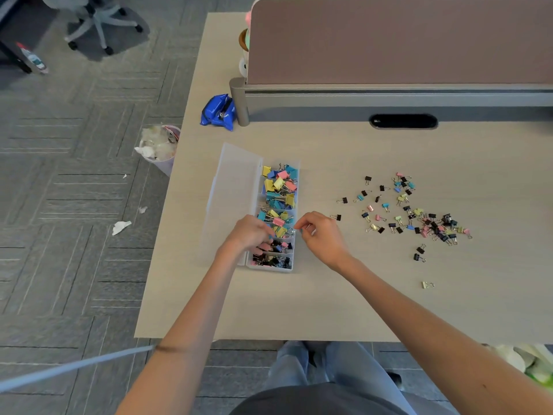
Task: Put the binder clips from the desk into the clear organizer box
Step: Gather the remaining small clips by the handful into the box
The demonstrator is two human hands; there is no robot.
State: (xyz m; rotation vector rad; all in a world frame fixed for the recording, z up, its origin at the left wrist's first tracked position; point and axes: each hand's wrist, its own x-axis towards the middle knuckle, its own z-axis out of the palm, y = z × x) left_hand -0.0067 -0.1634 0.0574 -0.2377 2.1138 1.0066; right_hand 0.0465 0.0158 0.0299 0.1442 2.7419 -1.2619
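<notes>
**Binder clips being sorted by size into the organizer box**

Binder clips (419,214) are lying in a loose scatter on the right part of the desk (329,307), well apart from the box, with a few strays nearer the person. Their wire handles are pointing every way, with no common direction.

The clear organizer box (269,268) is sitting left of the scatter. Its long axis is running from the person toward the partition (389,43), with the far end leaning slightly right. The lid (233,193) is lying open to the left, probably to leave the right side free for hands coming from the pile. Large coloured clips are filling the far compartments and small, mostly dark ones the near compartments.

The left hand (248,235) is reaching down into the near compartments with fingers curled; whether it is gripping anything cannot be told. The right hand (321,238) is hovering at the box's right rim with thumb and forefinger drawn together, as if delivering a small clip, but no clip is clearly showing. Many clips are remaining on the desk, so the task is judged to be well short of finished.
</notes>
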